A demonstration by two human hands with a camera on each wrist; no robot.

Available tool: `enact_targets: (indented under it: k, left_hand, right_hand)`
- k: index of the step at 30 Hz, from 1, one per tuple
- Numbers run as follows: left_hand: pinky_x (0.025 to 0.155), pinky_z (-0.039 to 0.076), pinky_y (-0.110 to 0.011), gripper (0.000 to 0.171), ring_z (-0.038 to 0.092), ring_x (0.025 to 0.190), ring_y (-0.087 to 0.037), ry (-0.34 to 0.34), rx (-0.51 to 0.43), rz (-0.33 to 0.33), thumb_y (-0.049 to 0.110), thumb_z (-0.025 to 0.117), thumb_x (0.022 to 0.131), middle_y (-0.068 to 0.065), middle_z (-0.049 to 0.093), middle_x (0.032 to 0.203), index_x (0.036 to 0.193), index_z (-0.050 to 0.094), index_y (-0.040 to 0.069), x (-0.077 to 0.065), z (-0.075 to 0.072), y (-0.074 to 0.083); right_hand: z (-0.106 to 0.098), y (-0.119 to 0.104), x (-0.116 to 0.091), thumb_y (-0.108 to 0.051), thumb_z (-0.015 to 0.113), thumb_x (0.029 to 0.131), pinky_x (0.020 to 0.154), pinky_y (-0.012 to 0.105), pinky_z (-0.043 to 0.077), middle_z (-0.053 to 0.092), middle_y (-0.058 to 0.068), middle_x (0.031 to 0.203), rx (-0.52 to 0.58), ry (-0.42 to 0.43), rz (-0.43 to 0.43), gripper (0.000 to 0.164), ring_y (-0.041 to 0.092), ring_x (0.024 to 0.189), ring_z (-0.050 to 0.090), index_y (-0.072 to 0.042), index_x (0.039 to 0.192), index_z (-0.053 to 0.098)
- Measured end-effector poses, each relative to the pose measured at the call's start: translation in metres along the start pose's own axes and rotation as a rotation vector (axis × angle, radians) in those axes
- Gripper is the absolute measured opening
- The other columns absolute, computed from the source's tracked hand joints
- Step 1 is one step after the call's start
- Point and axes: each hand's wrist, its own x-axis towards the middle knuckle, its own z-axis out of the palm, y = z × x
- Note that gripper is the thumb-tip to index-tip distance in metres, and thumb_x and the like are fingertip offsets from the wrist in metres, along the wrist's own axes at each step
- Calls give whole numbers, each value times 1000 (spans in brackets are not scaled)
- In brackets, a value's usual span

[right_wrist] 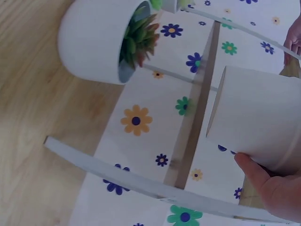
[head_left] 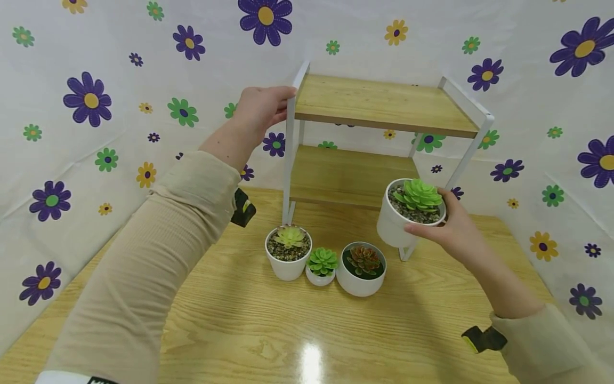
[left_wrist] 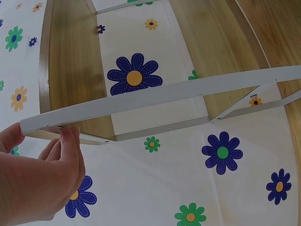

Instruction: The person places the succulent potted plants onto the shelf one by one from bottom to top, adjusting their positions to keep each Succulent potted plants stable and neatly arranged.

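Observation:
My left hand [head_left: 261,109] grips the top left corner of a two-tier wooden shelf [head_left: 379,101] with a pale metal frame. In the left wrist view, its thumb and fingers lie on opposite sides of the frame's bar [left_wrist: 155,96]. My right hand [head_left: 453,226] holds a white pot with a bright green succulent [head_left: 418,196] by its side, raised off the table before the shelf's lower right. Seen from the right wrist, the held pot's white wall [right_wrist: 261,120] tilts sideways, with fingers [right_wrist: 256,172] against it.
On the table [head_left: 268,330] before the shelf stand three potted succulents: a yellow-green one [head_left: 288,266], a small green one [head_left: 321,261] and a reddish one [head_left: 362,282]. A flower-patterned white cloth [head_left: 124,53] hangs behind and at both sides.

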Motion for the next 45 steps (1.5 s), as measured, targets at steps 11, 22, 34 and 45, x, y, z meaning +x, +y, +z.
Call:
enact_targets:
  k: [11,22,34,45]
  left_hand:
    - [100,45,-17,43,57,116,-11,5,-2,-6,26,56,94,-3,56,131,132,49,9,-1,0,1]
    - [101,44,-17,42,57,117,-11,-2,8,-7,27,56,94,-2,56,131,132,49,9,1,0,0]
    - [99,46,-17,43,58,115,-10,17,-1,-16,26,57,93,-2,58,129,132,50,9,2,0,1]
    - [100,45,-18,42,60,114,-11,21,7,-10,26,58,93,-3,59,128,130,51,8,1,0,0]
  right_hand:
    - [8,-36,28,-43,73,78,109,60,30,24,20,151,-63,-4,10,103,39,137,28,-9,150,8]
    - [26,-59,59,-42,73,78,112,55,29,28,17,150,-27,8,-25,100,35,138,28,-7,149,13]
    - [49,-76,91,-37,74,77,112,50,31,30,16,149,42,-11,-41,95,32,137,31,-6,147,17]
    - [65,-88,109,-41,74,77,112,47,33,27,13,152,67,-12,1,99,29,138,30,-8,148,14]
